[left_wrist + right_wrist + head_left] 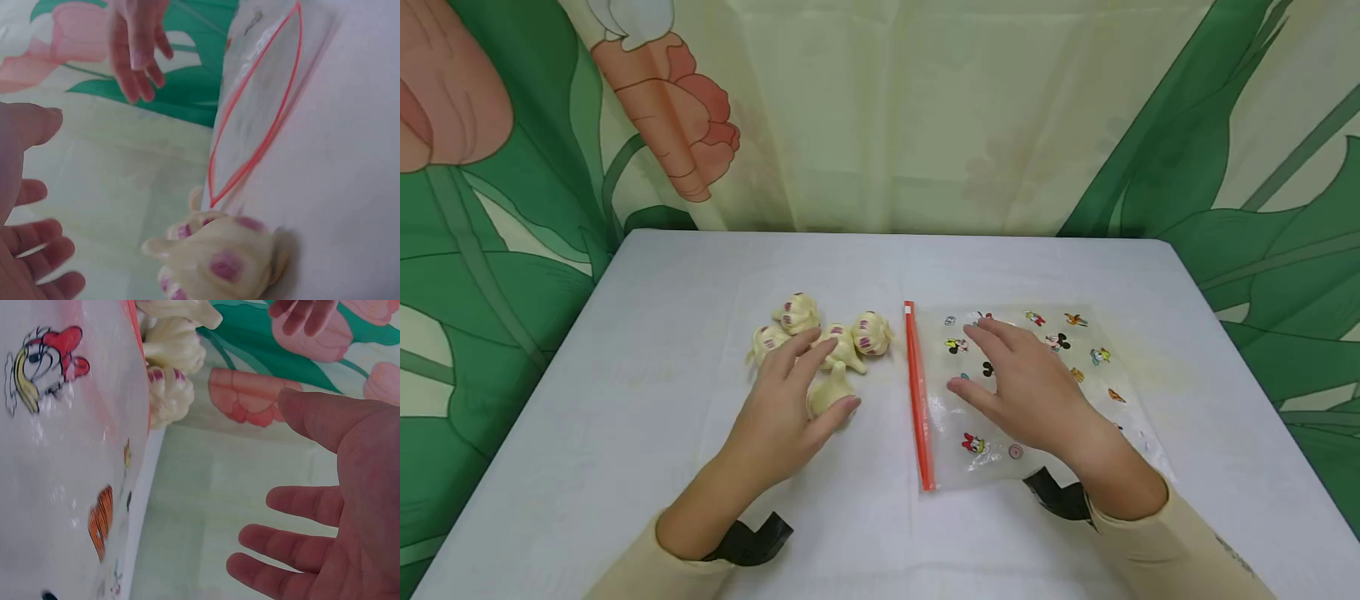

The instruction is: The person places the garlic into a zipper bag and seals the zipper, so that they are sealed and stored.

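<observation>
Several cream garlic bulbs [838, 346] with purple patches lie clustered left of centre on the white table [647, 333]. My left hand [831, 373] hovers over them with its fingers straight, the thumb beside the nearest bulb [827, 393]. In the left wrist view the left hand [44, 206] is spread, apart from a bulb [219, 262]. A clear zip bag [1045, 392] printed with cartoon figures lies to the right, its red zip strip [917, 392] facing the bulbs. My right hand [964, 358] is spread flat just above the bag; the right hand [269, 487] shows an empty palm beside the bag [62, 456].
A curtain [925, 108] with green leaves and pink flowers hangs behind and around the table. In the left wrist view the bag's mouth [250, 125] gapes slightly, edged in red. Black wrist straps [752, 537] sit on both cream sleeves.
</observation>
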Demonstrator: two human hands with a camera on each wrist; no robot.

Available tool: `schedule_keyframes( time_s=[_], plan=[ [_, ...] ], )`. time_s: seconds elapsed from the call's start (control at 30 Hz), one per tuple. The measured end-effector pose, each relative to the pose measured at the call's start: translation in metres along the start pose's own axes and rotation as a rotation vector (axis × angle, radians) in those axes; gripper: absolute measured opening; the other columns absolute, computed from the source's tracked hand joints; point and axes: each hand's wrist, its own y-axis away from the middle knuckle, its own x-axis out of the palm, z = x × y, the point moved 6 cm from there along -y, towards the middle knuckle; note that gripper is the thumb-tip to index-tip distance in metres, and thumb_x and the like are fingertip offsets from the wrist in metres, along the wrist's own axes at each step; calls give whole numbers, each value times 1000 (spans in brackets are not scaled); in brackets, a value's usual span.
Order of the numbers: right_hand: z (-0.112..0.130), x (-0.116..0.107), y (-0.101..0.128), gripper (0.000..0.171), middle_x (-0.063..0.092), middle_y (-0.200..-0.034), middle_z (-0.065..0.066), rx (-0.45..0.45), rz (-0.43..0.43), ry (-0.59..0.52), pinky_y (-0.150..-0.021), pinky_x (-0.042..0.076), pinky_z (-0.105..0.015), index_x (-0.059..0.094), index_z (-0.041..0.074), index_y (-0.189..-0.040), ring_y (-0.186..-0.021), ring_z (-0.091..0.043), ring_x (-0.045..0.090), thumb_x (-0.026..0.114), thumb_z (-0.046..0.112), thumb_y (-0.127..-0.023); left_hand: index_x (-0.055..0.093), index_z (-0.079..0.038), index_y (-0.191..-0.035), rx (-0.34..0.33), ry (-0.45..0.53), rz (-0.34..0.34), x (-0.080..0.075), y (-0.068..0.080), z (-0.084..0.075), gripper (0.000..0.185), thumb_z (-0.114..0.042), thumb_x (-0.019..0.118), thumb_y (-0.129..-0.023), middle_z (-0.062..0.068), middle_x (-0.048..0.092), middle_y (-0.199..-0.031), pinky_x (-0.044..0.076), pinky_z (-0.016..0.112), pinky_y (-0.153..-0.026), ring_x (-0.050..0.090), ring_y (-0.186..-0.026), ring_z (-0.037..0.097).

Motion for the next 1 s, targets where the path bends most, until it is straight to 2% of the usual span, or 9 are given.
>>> schedule_keyframes(
  time_s=[0.13,0.23,0.37,0.57,0.7,0.9,1.0],
  plan=[
    [4,9,-4,64,48,-146,-21,10,30,-16,-104,38,-63,51,3,-144,-133,-43,43,69,39,-94,57,-1,-135,31,121,-5,10,6,-6,60,-18,83,-84,14,53,-137,54,43,-91,52,-125,29],
    [5,17,-7,64,48,-146,-20,13,49,-45,-103,39,-62,51,4,-145,-133,-42,43,68,39,-94,59,-3,-132,10,222,6,19,10,-8,56,-11,84,-82,8,59,-128,56,37,-83,59,-114,22],
    [8,26,-10,62,50,-144,-19,-12,54,-64,-105,39,-59,53,5,-143,-134,-40,44,69,39,-93,61,-4,-129,-43,354,45,34,15,-9,53,-5,83,-81,5,62,-122,57,37,-84,62,-106,22],
    [12,37,-16,58,52,-141,-18,-7,70,-78,-101,44,-57,59,8,-139,-131,-37,46,72,37,-91,62,-4,-128,-117,491,126,57,19,-7,48,-4,81,-83,8,63,-121,56,36,-88,62,-106,24],
    [17,43,-22,55,54,-137,-18,-20,86,-49,-97,47,-56,62,9,-136,-126,-38,49,74,36,-90,61,-1,-128,-178,588,180,71,19,-6,46,-5,78,-86,11,63,-124,55,36,-91,62,-109,25],
    [24,58,-26,52,53,-136,-19,-14,152,8,-94,49,-57,64,13,-134,-124,-39,50,74,38,-89,60,2,-127,-225,678,230,87,20,-3,43,-5,75,-88,15,62,-126,52,42,-95,62,-112,33],
    [25,65,-25,48,52,-136,-20,-5,178,28,-96,47,-57,66,14,-131,-125,-40,48,74,37,-90,59,2,-128,-266,708,270,94,21,-2,44,-10,75,-89,14,62,-126,51,43,-96,62,-113,32]
  ],
)
